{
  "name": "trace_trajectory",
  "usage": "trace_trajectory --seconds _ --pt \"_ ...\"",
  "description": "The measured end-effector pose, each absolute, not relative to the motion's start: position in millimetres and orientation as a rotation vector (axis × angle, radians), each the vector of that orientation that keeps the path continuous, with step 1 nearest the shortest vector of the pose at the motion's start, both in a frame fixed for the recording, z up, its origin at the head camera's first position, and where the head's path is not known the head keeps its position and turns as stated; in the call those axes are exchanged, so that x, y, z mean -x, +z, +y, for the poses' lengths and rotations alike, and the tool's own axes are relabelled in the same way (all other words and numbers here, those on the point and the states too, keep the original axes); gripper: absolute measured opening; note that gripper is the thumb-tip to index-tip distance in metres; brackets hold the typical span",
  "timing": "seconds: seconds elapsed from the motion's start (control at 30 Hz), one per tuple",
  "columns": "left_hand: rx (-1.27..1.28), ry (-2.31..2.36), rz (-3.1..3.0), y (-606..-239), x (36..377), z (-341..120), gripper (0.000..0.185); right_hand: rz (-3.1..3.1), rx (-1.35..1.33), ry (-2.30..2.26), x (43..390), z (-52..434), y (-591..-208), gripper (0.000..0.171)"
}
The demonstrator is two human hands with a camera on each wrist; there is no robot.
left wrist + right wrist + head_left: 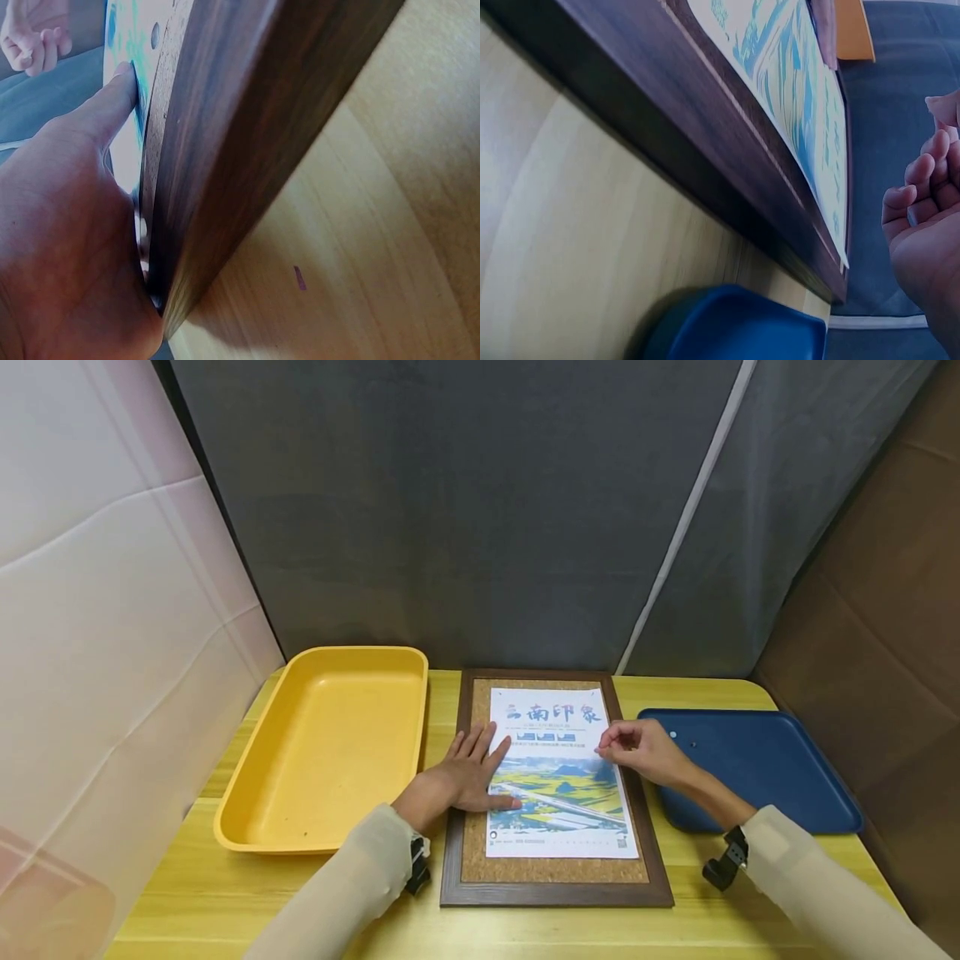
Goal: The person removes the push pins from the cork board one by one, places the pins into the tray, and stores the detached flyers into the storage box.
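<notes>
Beige sleeves (337,877) enter nearest the camera; the left hand (471,775) spreads wide on a poster (562,781), the right hand (647,752) curls at its right edge, any grip unclear. The poster, long axis running away, title end farthest, lies on a framed cork board (555,870) between a yellow tray (341,743), bearing a dark speck (306,834), and a blue tray (757,781) holding small bits (672,734).

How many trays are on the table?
2: a yellow tray left of the framed corkboard, and a dark blue tray right of it. Both are on the wooden table; no other tray shows.
</notes>
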State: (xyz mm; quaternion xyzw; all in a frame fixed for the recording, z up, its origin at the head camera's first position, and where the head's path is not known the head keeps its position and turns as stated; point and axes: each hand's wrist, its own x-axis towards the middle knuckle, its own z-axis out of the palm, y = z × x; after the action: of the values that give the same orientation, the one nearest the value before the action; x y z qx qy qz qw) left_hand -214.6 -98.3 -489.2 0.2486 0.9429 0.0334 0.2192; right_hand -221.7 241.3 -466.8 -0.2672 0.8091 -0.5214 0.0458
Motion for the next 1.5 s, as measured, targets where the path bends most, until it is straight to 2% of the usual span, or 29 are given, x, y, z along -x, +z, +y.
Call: trace_trajectory --seconds 0.17,0.4,0.67,0.93,1.2,1.5 --pt "-0.667 0.082 2.614 -490.0 214.8 -97.0 0.113 2.5 0.769 -1.574 222.4 248.7 -465.8 0.005" --pt "-0.667 0.084 2.608 -491.0 214.9 -96.7 0.113 2.532 0.694 -1.56 224.2 259.8 -465.1 0.014" --pt "-0.665 0.102 2.61 -495.6 216.2 -97.4 0.115 2.539 0.709 -1.568 226.0 273.1 -468.2 0.011" --pt "-0.663 0.098 2.612 -497.8 217.9 -99.3 0.115 2.566 0.686 -1.546 225.4 288.1 -469.2 0.018" --pt "-0.667 0.102 2.612 -497.8 218.2 -101.6 0.115 2.645 0.646 -1.476 224.6 301.9 -470.6 0.008" --pt "-0.671 0.124 2.611 -499.4 218.1 -101.0 0.116 2.716 0.574 -1.386 225.2 319.7 -474.8 0.01"
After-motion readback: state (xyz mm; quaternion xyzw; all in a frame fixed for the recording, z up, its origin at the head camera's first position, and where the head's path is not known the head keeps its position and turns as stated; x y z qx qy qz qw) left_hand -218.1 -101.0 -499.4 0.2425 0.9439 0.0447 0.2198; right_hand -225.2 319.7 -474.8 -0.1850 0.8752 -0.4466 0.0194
